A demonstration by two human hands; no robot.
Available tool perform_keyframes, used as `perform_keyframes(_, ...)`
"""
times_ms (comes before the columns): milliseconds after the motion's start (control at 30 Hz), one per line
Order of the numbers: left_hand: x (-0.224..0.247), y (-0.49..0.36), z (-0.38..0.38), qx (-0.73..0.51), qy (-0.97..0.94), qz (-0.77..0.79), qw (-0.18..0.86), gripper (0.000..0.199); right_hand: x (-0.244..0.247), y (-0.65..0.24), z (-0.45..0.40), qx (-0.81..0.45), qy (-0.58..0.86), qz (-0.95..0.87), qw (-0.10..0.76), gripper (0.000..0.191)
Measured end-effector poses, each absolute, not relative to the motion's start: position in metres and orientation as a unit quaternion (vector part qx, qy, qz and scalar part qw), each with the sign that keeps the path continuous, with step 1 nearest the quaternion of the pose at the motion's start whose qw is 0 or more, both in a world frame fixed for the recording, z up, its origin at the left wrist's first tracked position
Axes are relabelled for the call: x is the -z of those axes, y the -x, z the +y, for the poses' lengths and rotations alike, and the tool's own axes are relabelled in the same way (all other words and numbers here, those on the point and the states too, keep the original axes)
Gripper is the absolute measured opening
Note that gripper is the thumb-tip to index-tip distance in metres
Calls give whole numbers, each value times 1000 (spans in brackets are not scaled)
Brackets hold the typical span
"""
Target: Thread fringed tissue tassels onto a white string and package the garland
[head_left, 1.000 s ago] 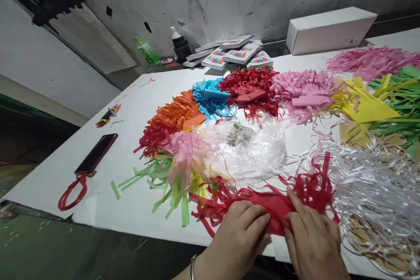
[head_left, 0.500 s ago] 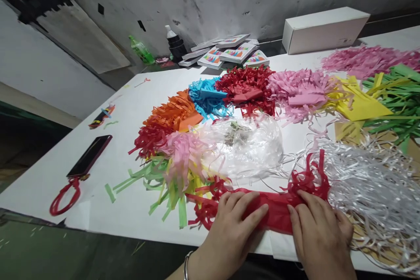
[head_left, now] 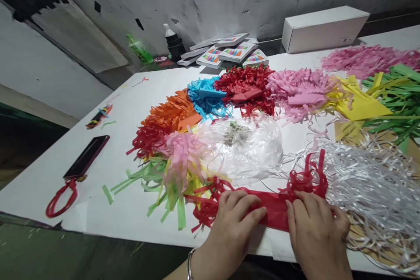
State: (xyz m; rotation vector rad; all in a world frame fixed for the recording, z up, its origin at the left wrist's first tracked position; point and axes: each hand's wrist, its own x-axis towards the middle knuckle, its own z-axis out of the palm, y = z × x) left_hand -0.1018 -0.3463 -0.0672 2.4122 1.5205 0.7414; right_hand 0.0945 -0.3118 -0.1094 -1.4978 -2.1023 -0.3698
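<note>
A strip of red fringed tissue paper [head_left: 275, 210] lies across the near edge of the table, its middle smooth and its two ends cut into fringes. My left hand [head_left: 231, 227] presses on its left part with curled fingers, the thumb pointing along the strip. On the right part, my right hand [head_left: 315, 227] has its fingers bent over the paper near the right fringe. Both hands hold the strip against the table; the paper under the palms is hidden. Just beyond it sits a clear plastic bag [head_left: 259, 153] with dried greenish bits on or inside it.
Orange [head_left: 173, 109], blue [head_left: 206, 96], red [head_left: 246, 89], pink [head_left: 298, 92] and yellow [head_left: 361, 100] fringed paper bundles curve around the bag. White shiny ribbon strands [head_left: 377, 192] lie at right. A phone [head_left: 87, 157] lies left; a white box [head_left: 324, 30] and stacked packets [head_left: 226, 52] stand behind.
The red strip and both hands have shifted very slightly. The smooth middle looks a little narrower, and the right hand sits slightly further left in view. The camera view has moved a little.
</note>
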Motion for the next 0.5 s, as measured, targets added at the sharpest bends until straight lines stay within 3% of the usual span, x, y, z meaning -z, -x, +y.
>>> perform_keyframes(133, 69, 100, -346, -205, -837, 496, 103, 18, 107, -92, -310, 138, 556, -780, 250, 26)
perform_keyframes(333, 77, 103, -347, -163, -834, 520, 92, 27, 104, -92, -306, 141, 554, -789, 226, 26)
perform_keyframes(500, 77, 103, -347, -165, -834, 520, 79, 28, 100, -92, -308, 123, 547, -779, 281, 11)
